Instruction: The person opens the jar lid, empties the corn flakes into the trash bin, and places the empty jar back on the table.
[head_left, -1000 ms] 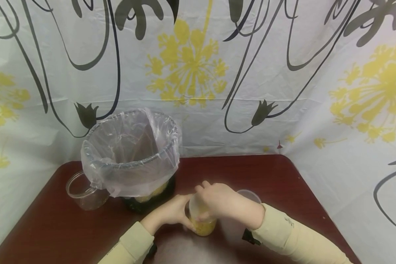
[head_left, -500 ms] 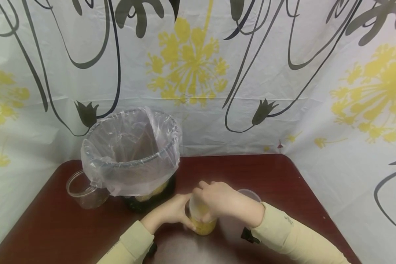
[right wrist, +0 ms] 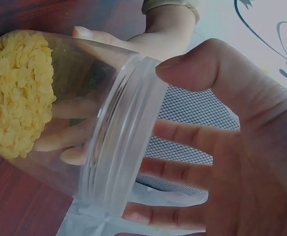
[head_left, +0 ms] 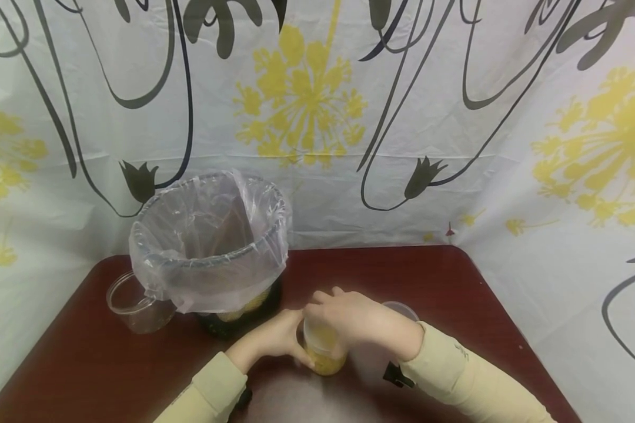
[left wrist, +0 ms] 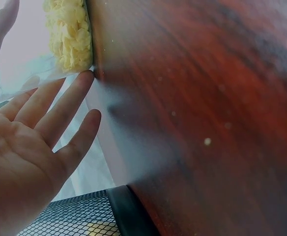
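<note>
A clear jar, partly filled with yellow flakes, stands upright on the dark red table. Its whitish translucent screw lid sits on the mouth. My left hand holds the jar's side, thumb at the front and fingers around the far side. In the left wrist view those fingers look fairly straight, with fingertips near the jar's base. From above, my right hand grips the lid, thumb on one side and fingers spread along the other. Part of the jar is hidden behind the right hand.
A mesh bin lined with a clear plastic bag stands at the back left. Beside it is a clear round container. Another clear container's rim shows behind the right forearm, with a small dark object nearby.
The right hand has turned slightly on the lid, its fingers shifting left. The left hand and jar stay in nearly the same place.
</note>
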A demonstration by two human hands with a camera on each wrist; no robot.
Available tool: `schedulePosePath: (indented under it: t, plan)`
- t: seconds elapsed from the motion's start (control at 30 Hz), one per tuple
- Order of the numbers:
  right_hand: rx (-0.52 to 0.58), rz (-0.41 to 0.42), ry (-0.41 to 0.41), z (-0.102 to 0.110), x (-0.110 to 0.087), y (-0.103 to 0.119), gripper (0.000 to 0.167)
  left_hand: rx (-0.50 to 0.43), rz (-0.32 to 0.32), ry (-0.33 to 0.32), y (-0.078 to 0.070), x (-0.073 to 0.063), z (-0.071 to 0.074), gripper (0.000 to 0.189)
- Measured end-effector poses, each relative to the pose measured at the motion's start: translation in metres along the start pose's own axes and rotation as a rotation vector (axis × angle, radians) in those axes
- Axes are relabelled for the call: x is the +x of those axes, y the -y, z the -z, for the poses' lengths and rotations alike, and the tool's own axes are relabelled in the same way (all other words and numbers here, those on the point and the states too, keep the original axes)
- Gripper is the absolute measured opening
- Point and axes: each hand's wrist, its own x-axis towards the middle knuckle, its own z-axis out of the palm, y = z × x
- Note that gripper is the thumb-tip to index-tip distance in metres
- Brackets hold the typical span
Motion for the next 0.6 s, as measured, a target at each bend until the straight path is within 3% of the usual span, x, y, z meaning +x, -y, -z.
schedulePosePath:
  t: [0.27,0.47,0.6]
  plan:
    - [0.098,0.037,0.035,-0.001,-0.0005,-0.0023,0.068,0.046,0.009,-0.008,-0.0021,-0.0001,0.0002,0.082]
    - [0.106,0.039,0.067,-0.0001,-0.0007,-0.0017,0.077,0.039,0.024,-0.005,-0.0053,-0.0014,0.0007,0.08]
    - [0.114,0.037,0.056,0.0001,-0.0011,-0.0008,0.069,0.038,0.025,-0.005,-0.0058,-0.0021,0.0012,0.08]
